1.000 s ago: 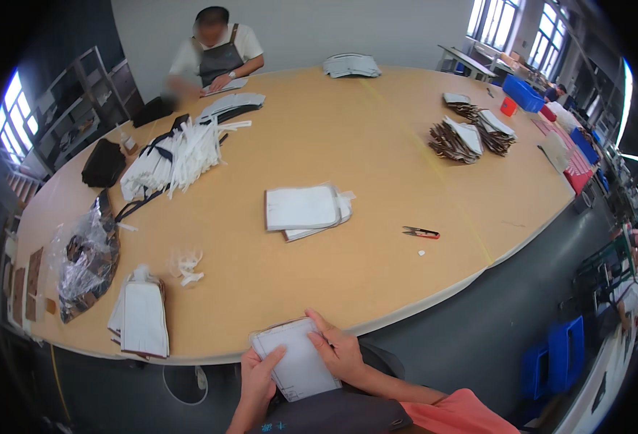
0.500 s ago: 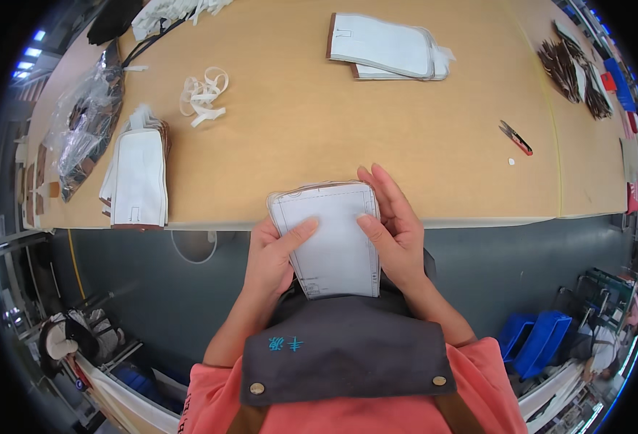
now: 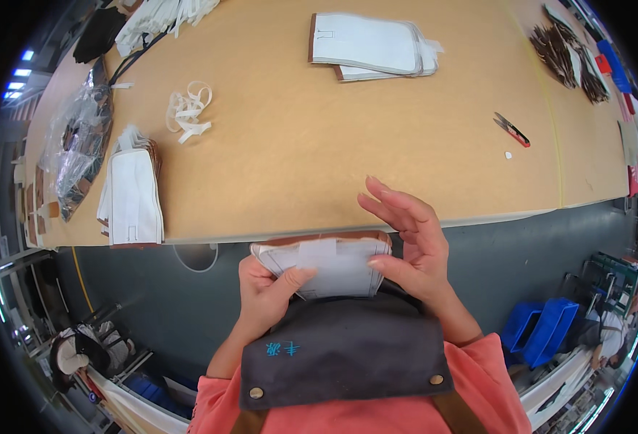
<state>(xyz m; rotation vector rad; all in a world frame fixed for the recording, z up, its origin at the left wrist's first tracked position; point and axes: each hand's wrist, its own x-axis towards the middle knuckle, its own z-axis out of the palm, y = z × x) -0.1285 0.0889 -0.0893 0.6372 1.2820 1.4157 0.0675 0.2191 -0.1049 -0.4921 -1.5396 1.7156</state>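
A white, stitched fabric panel with a brown edge is held in front of my apron, just off the table's near edge. My left hand grips its left side, thumb on top and fingers behind. A pale strip shows at the panel's far edge; I cannot tell whether it is attached. My right hand is at the right side, with its thumb tip touching the panel's corner. Its other fingers are stretched out and apart, pointing over the table edge.
On the table lie stacked white panels at the left and far middle. Curled white tape, a clear plastic bag, red-handled thread snips and dark bundled pieces lie around. Blue bins stand at lower right.
The panel has come nearer to me and tipped, so its brown far edge and the pale strip now show. My right hand's fingers have spread away from it.
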